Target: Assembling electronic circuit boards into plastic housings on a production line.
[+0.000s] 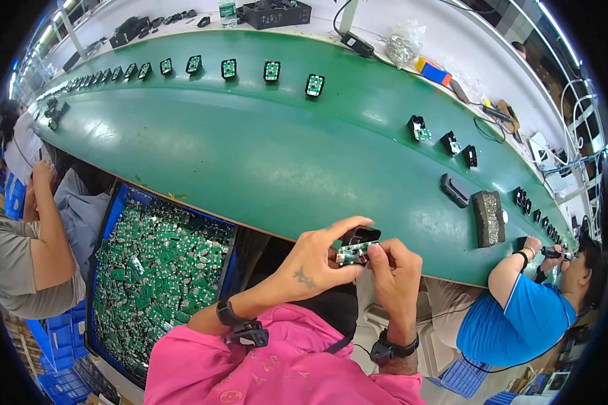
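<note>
Above my lap, at the table's near edge, both hands meet on one small device. My left hand (312,260) is closed around its black plastic housing (361,235), thumb below and fingers above. A small green circuit board (351,254) with silvery parts sits at the housing's near side. My right hand (396,266) is closed too, its thumb pressing the right end of the board. Whether the board is seated inside the housing I cannot tell, as the fingers cover part of it.
Housings with boards (271,71) line the far side of the green table (250,155). At right are open housings (450,142), a black cover (454,190) and a dark block (488,219). A blue bin (108,223) heaped with boards stands left. Co-workers sit on both sides.
</note>
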The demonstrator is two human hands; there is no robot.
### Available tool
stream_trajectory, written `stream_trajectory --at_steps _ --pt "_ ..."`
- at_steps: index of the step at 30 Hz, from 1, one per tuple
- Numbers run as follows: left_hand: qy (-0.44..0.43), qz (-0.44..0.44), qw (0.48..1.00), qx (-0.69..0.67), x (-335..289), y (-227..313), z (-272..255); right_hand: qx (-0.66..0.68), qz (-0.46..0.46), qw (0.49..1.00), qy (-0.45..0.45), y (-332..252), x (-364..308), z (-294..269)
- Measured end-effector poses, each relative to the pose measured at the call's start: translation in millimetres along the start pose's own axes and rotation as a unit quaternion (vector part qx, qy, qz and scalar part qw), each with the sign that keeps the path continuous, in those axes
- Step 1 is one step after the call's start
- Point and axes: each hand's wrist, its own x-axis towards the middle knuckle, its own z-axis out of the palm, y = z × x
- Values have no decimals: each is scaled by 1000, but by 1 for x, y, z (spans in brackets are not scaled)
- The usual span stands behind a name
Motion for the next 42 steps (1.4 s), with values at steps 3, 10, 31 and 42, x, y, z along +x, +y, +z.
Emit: stream_trajectory --at_steps 3,10,31,42 --pt "-16 -40 997 -71 1 0 1 -37 -15 998 46 3 -9 0" --pt "53 69 991 104 7 -16 12 215 -22 975 46 1 -20 26" --pt "98 138 979 117 0 -7 29 113 35 991 69 -5 -4 0" --pt "-13 -15 998 -62 1 -6 17 -59 -48 988 137 0 0 8"
